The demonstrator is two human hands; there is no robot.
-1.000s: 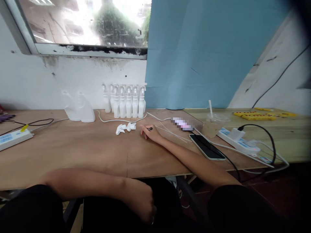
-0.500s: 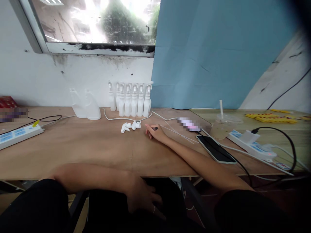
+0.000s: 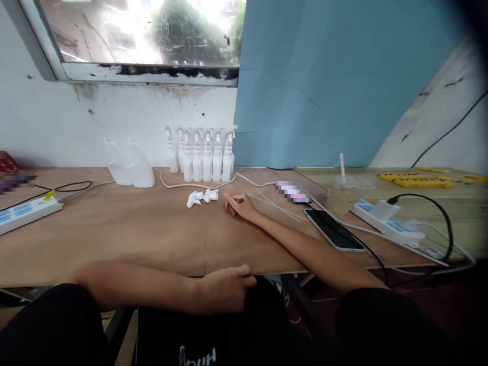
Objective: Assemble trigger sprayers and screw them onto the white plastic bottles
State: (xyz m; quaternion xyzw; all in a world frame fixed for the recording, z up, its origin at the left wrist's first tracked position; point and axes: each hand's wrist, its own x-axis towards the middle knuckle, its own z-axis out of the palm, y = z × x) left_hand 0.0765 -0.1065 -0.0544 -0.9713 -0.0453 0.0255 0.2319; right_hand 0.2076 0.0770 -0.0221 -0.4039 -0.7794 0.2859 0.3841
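Observation:
My right hand (image 3: 242,206) rests on the tabletop with its fingers curled in. A small dark spot shows at its back near the fingers; whether it is an object or a mark I cannot tell. Just left of the fingertips lie two white trigger spray heads (image 3: 195,199), apart from the hand. My left hand (image 3: 229,288) is at the table's front edge above my lap, fingers folded together. What it holds, if anything, is hidden. Several white spray bottles (image 3: 208,161) with trigger tops stand upright by the wall. Left of them are two white bottles without triggers (image 3: 142,165).
A phone (image 3: 334,230) lies by my right forearm, with cables around it. Beyond are a cup with a straw (image 3: 340,198), a power strip (image 3: 389,223) and yellow pieces (image 3: 417,180). Another power strip (image 3: 28,214) lies at the left.
My left hand has risen from my lap to the table edge, and its fingers have folded in. My right hand keeps its place by the spray heads. The view has shifted slightly.

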